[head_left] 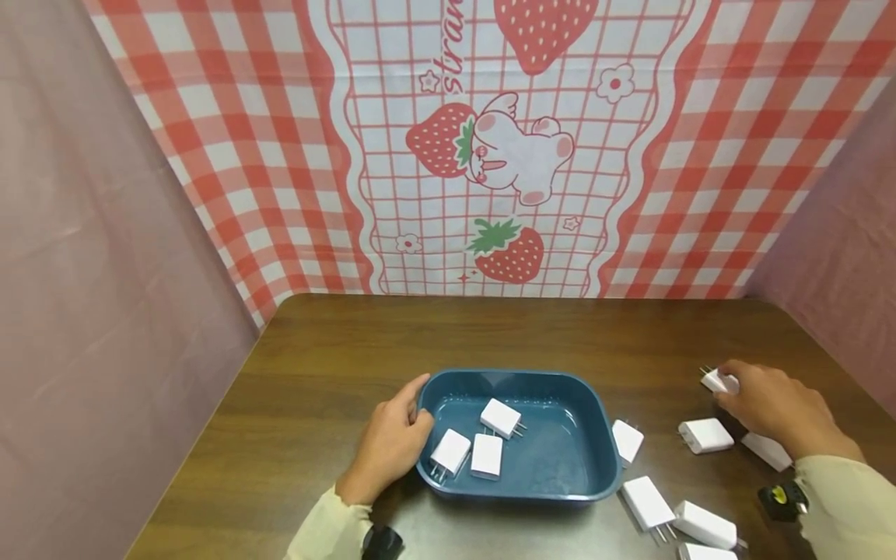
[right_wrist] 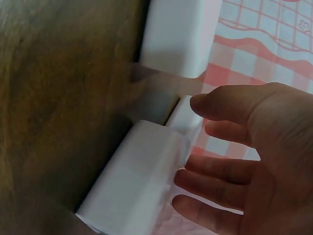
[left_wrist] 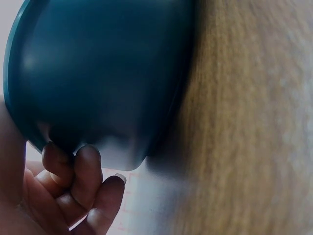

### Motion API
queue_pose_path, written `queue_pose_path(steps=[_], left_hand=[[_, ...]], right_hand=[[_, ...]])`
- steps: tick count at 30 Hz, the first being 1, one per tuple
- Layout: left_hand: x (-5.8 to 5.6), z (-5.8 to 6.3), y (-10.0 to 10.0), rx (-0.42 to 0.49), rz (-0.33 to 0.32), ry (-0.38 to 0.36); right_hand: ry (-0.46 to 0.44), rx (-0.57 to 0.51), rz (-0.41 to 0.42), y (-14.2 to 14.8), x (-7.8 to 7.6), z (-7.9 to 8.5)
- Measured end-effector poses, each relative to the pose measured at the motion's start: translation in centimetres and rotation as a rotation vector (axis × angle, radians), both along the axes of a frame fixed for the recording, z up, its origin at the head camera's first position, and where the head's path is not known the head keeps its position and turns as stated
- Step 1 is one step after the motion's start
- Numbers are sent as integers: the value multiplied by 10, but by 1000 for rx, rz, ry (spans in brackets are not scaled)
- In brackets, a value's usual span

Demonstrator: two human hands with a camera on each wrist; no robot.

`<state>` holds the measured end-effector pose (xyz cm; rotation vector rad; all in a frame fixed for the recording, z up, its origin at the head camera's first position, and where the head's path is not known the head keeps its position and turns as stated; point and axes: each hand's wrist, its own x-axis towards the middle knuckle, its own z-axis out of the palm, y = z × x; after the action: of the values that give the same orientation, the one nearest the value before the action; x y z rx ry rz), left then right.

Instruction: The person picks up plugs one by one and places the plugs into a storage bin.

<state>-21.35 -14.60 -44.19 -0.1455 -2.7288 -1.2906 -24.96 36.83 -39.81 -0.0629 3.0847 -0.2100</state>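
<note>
My left hand (head_left: pixel 395 439) grips the left end of a dark blue basin (head_left: pixel 595 435), its thumb at the rim. In the left wrist view, curled fingers (left_wrist: pixel 88 171) lie against the outer wall. Inside the basin are three white plug chargers, one charger (head_left: pixel 501 418) behind the other two. At the right, my right hand (head_left: pixel 777 408) pinches a white charger (head_left: pixel 715 381) between thumb and index finger, prongs pointing left. The right wrist view has this charger (right_wrist: pixel 182 116) close over the table, behind a nearer one; the other fingers are spread.
Several more white chargers lie right of the basin, among them a charger (head_left: pixel 707 435) near my right hand and a charger (head_left: pixel 647 503) by the basin's front corner. The wooden table (head_left: pixel 315 389) meets a red-checked cloth (head_left: pixel 294 194) at the back.
</note>
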Motion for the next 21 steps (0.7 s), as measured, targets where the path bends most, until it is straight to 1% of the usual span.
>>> queue_pose_path(steps=[5, 14, 21], left_hand=[[0, 0, -1, 6, -2, -9], [0, 0, 0, 7, 2, 14], [0, 0, -1, -7, 5, 14]], right_hand=[[-20, 9, 9, 2, -3, -3], [-22, 11, 38, 5, -8, -8], [-24, 3, 32, 4, -8, -13]])
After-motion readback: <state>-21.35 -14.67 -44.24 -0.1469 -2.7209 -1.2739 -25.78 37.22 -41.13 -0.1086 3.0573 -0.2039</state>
